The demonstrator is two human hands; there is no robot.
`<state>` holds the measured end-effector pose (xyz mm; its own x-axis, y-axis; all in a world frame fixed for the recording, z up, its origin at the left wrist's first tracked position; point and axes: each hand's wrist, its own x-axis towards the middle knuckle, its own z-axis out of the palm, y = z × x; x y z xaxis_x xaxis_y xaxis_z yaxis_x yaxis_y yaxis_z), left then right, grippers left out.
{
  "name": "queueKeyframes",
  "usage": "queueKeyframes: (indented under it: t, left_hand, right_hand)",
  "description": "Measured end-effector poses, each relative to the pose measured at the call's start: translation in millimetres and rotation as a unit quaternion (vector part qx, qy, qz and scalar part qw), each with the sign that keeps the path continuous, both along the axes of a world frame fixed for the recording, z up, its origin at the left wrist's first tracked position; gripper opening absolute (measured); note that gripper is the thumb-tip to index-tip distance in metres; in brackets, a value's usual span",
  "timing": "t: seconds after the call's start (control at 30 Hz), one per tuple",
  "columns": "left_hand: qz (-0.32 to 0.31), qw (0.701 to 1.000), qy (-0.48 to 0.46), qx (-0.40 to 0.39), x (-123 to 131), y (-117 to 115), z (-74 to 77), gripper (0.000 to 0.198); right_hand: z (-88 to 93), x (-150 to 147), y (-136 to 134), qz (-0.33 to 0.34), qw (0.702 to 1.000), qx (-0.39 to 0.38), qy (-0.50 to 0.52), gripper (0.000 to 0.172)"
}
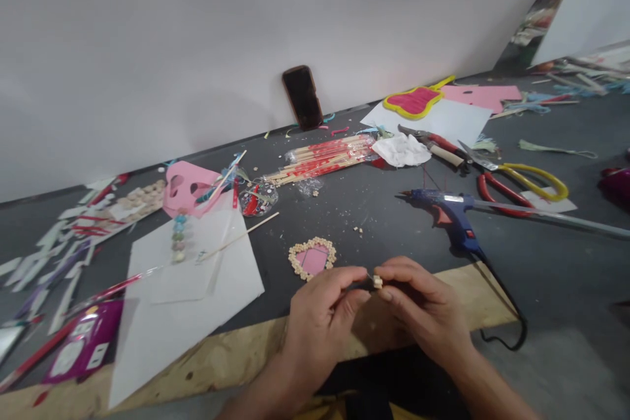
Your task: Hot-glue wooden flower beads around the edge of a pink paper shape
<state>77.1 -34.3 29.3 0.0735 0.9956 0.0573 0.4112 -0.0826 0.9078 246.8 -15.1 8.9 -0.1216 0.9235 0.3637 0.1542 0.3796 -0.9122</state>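
Observation:
Just above the front edge of the table, my two hands meet at the fingertips. My right hand (423,308) pinches a small pale wooden piece (377,281), which looks like a tiny cluster of cut stick ends. My left hand (327,308) is closed close beside it, thumb against forefinger; a thin dark thing shows at its tips, too small to name. Behind my left hand lies a heart-shaped frame (312,258) edged with small wooden pieces around a pink middle. A few loose wooden bits (358,231) are scattered beyond my hands.
A blue glue gun (455,213) lies to the right, its cord over the front edge. Beyond it are yellow-handled scissors (534,177) and red-handled pliers (433,140). Packed wooden sticks (325,159) lie ahead, a phone (302,97) leans on the wall, white paper (236,289) is left.

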Motion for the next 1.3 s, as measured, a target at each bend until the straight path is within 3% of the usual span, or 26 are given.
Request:
queueKeyframes:
  t: [0.13,0.37,0.47,0.73,1.07,1.3]
  left_hand:
    - [0.006,0.993,-0.071,-0.093,2,0,4.4,0.018]
    - [0.009,0.978,-0.111,-0.177,0,5,3.3,0.024]
    - [0.007,0.970,-0.139,-0.201,2,7,1.6,0.026]
    - [-0.036,0.957,-0.180,-0.224,1,9,2.8,0.033]
    - [-0.032,0.954,-0.186,-0.233,2,11,4.0,0.030]
    - [-0.024,0.922,-0.272,-0.273,2,11,-1.8,0.033]
  right_hand:
    - [2.3,2,3,0.008,0.999,0.026,-0.029,0.009]
    - [10.8,10,6,0.030,0.973,0.144,-0.175,0.018]
    - [11.4,11,7,0.046,0.964,0.156,-0.210,0.022]
    - [8.9,11,7,0.076,0.976,0.119,-0.165,0.018]
    - [5.0,10,8,0.086,0.968,0.161,-0.171,0.019]
    - [6.1,10,7,0.079,0.971,0.161,-0.156,0.018]
